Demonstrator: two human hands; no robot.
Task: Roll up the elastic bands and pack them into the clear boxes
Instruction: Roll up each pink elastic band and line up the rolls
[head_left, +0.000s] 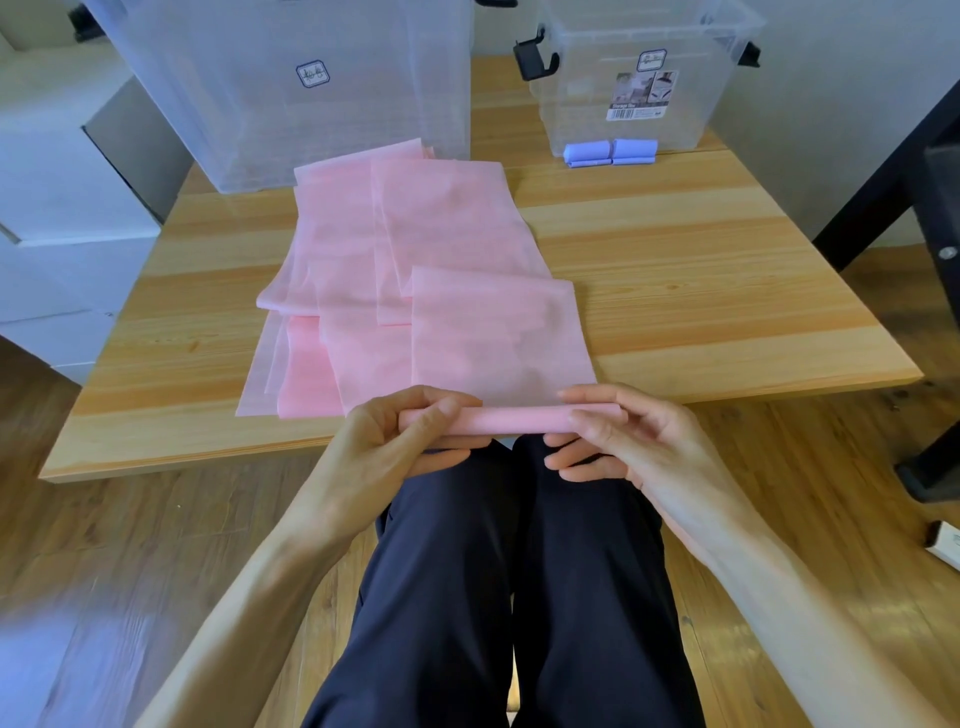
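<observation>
One pink band lies at the table's near edge, its end rolled into a tube pinched by the left hand and right hand. More pink bands overlap behind; count unclear. Two clear boxes stand beyond, two blue rolls inside one.

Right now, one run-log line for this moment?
stage: rolling | left hand: grips pink roll | right hand: grips roll | blue rolls: in small box

Wooden table carries pink bands (perhaps several), boxes.
</observation>
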